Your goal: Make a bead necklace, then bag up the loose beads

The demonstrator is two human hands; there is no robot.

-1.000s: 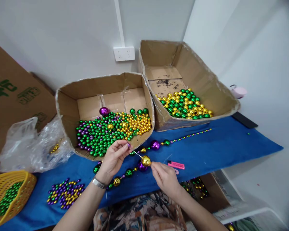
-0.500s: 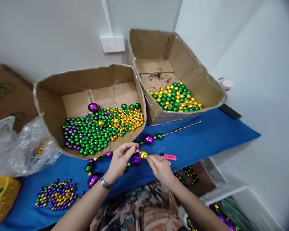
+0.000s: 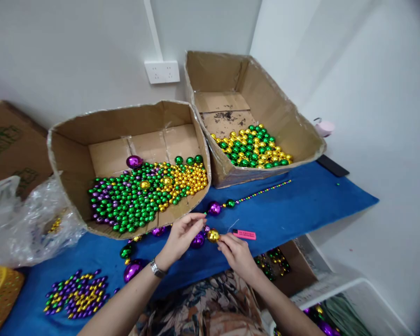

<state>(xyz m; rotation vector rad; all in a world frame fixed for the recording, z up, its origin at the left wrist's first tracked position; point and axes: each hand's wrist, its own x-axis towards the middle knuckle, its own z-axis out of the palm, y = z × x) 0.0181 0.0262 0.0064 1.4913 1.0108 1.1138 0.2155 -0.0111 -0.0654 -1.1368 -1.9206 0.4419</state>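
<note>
At six o'clock, apparently mid-stringing, the right hand (image 3: 237,254) pinches a gold ball (image 3: 213,234), the left hand (image 3: 181,238) has an unclear grip, and the next move likely calls for steady alignment.

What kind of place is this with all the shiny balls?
It looks like an indoor craft workspace, maybe a small bead workshop. Two cardboard boxes hold loose shiny beads, a strand of beads lies on a blue cloth, and there's a wall socket.
</note>
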